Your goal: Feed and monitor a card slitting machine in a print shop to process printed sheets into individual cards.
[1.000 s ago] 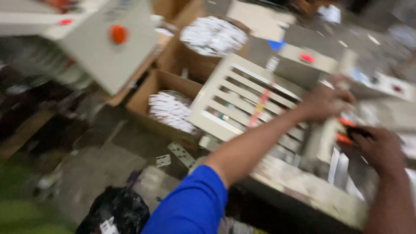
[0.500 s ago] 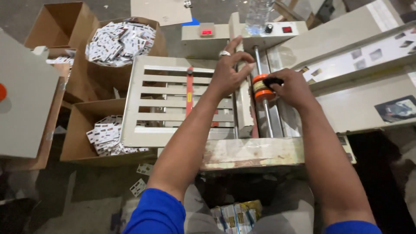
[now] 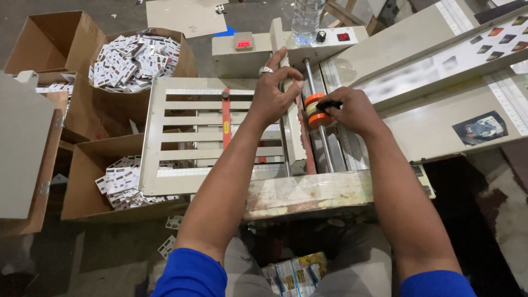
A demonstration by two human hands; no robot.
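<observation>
While you lean over the cream-coloured metal card-cutting machine (image 3: 385,126), your right hand (image 3: 352,110) sits on the orange-and-cream roller wheel (image 3: 314,111) threaded on a steel shaft (image 3: 322,132); the fingers curl together around a small black piece at the wheel's top edge, so the hand is pinching rather than spread. The shaft's long axis runs away from you toward the control panel with its red display (image 3: 243,42), and the wheel lies just to the left of your right palm, touching the fingertips. Your left hand (image 3: 273,93), a ring on one finger, rests open with fingers spread across the upright cream plate beside the shaft, just left of the wheel but apart from it. The right hand is clearly the nearer one to the wheel. To the left, a slatted cream output tray (image 3: 181,137) hangs over brown cardboard boxes (image 3: 99,165) heaped with small printed cards (image 3: 132,58). A clear plastic bottle (image 3: 306,19) stands on the far end of the machine.
</observation>
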